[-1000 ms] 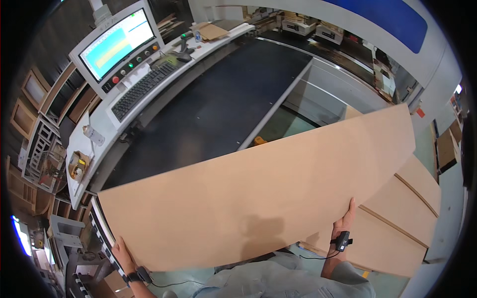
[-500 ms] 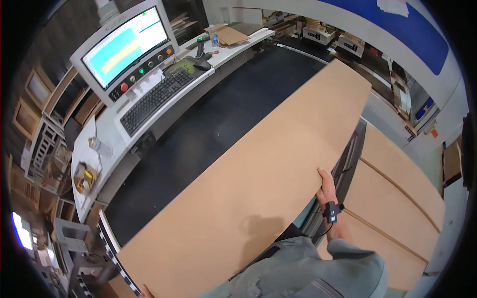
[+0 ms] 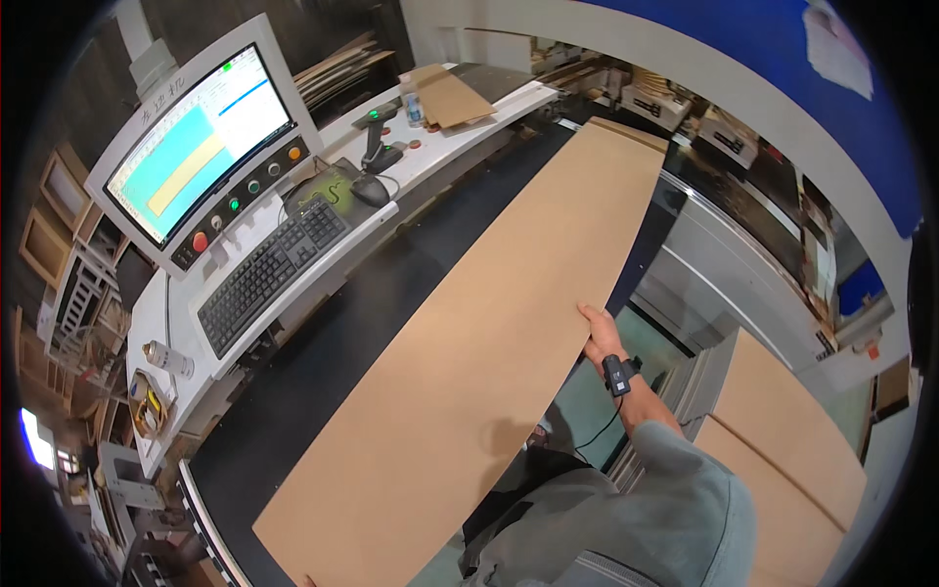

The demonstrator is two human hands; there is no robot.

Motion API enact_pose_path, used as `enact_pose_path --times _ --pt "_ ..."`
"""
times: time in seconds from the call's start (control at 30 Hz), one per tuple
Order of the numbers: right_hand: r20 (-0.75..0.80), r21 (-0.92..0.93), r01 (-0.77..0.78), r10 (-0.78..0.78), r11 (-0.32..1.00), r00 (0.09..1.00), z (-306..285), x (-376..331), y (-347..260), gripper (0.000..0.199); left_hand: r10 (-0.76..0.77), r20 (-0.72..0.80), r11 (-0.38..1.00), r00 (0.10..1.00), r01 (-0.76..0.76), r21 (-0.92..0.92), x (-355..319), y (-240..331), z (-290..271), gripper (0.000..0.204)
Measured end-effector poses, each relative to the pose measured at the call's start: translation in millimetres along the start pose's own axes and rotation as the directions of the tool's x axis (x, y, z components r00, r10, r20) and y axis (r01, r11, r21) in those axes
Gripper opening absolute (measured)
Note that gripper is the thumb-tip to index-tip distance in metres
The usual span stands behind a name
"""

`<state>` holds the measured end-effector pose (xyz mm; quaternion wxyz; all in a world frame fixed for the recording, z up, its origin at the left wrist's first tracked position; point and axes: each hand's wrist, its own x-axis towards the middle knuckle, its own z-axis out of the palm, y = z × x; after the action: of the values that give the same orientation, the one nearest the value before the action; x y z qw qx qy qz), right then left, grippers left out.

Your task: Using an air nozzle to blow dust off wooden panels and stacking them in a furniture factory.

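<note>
A long tan fiberboard panel (image 3: 450, 342) lies at a slant over the black work surface (image 3: 284, 411), its far end toward the machine and its near end at the lower edge of the view. My right hand (image 3: 600, 333) grips the panel's right long edge, thumb on top and fingers out of sight underneath. Of my left hand (image 3: 309, 581), only a fingertip shows, over the panel's near left edge; the rest is hidden. A black device with a cable is strapped to my right wrist.
A console with a monitor (image 3: 201, 147), keyboard (image 3: 269, 274), mouse (image 3: 370, 190) and scanner (image 3: 380, 142) stands left of the panel. A spray can (image 3: 168, 359) is on its near end. Stacked tan boards (image 3: 773, 430) lie to my right. Machine housing (image 3: 753, 264) stands ahead.
The panel has moved forward and left, its far end now lower over the black surface beside the machine. My right hand has moved with it, still gripping its edge. My view has turned slightly.
</note>
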<state>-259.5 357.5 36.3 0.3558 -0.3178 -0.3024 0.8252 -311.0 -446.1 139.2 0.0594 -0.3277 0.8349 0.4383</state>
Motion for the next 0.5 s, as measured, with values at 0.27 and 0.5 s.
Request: enact_pose_path --times 0.27,0.5 --pt "-0.06 -0.868 -0.333 0.587 0.369 0.807 34.4 37.6 -81.7 0.044 0.425 -0.077 0.714 0.902 -0.282 0.641 123.9 41.1 40.3 0.05" --pt "0.125 -0.951 0.231 0.428 -0.204 0.895 77.0 26.1 -157.6 0.038 0.766 0.214 0.495 0.607 -0.768 0.407 68.5 97.3 165.0 0.092"
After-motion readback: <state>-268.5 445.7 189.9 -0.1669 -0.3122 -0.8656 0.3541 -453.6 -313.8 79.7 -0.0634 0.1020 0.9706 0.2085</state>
